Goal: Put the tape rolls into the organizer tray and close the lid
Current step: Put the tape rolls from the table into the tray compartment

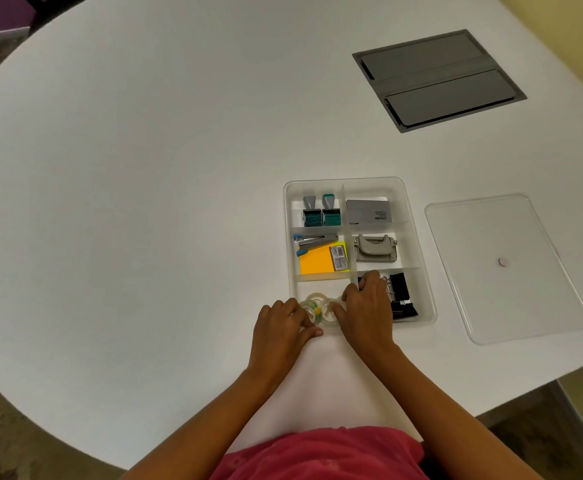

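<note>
A white round table [144,168] fills most of the frame. Low in the middle, the left hand [280,330] rests at the near-left corner of the clear organizer tray [421,271], fingers curled around the clear tape rolls [319,308], with the thumb pressed against the near side of the cluster. The rolls sit bunched in the tray's near-left compartment, at its near edge; one shows a yellow-green strip. How many rolls there are is hard to tell, since they overlap and are see-through.

Just right of them, the right hand [366,308] closes on the same rolls from the other side, thumb toward the cluster and fingers bent over the divider, partly covering the black binder clips [402,299] in the near-right compartment.

Above the hands in the frame, the tray's left column holds a stapler [317,240] beside orange and yellow sticky notes [321,260], and farther up two date stamps [321,211]. The right column holds a grey hole punch [375,248] and, above it, a grey box [369,211].

To the right of the tray, apart from it, the clear lid [504,268] lies flat on the table with a small round knob at its centre. In the upper right of the frame a grey cable hatch [439,79] is set into the tabletop.
</note>
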Demonstrator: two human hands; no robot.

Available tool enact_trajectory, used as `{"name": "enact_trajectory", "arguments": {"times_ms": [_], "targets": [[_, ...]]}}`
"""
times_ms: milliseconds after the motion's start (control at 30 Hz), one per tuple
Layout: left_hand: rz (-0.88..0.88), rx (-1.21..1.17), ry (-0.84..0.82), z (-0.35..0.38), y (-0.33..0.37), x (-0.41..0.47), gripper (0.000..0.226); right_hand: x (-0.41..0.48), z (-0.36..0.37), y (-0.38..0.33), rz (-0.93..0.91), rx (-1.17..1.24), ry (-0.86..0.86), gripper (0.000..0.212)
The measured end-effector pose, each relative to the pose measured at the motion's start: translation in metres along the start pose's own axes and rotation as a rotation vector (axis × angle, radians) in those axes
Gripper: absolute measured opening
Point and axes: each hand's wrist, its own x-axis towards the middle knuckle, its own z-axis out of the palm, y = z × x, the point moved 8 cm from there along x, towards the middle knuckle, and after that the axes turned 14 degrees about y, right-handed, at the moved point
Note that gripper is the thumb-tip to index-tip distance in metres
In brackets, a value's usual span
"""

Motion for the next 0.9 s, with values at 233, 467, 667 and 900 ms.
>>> {"name": "enact_trajectory", "arguments": {"times_ms": [233,467,667,900], "targets": [[-0.061,-0.069,-0.083,0.003,-0.002,0.003,0.041,0.009,0.0,0.0,0.013,-0.04,-0.007,0.025],[-0.255,-0.389,0.042,-0.004,-0.014,0.001,0.026,0.02,-0.018,-0.005,-0.144,-0.083,0.086,0.021],[-0.573,-0.59,0.057,-0.004,-0.04,0.01,0.028,0.013,-0.004,-0.008,-0.196,-0.167,-0.038,0.032],[-0.794,-0.704,-0.117,0.014,-0.049,0.0,0.01,0.013,0.007,-0.003,-0.175,-0.139,-0.079,0.033]]}}
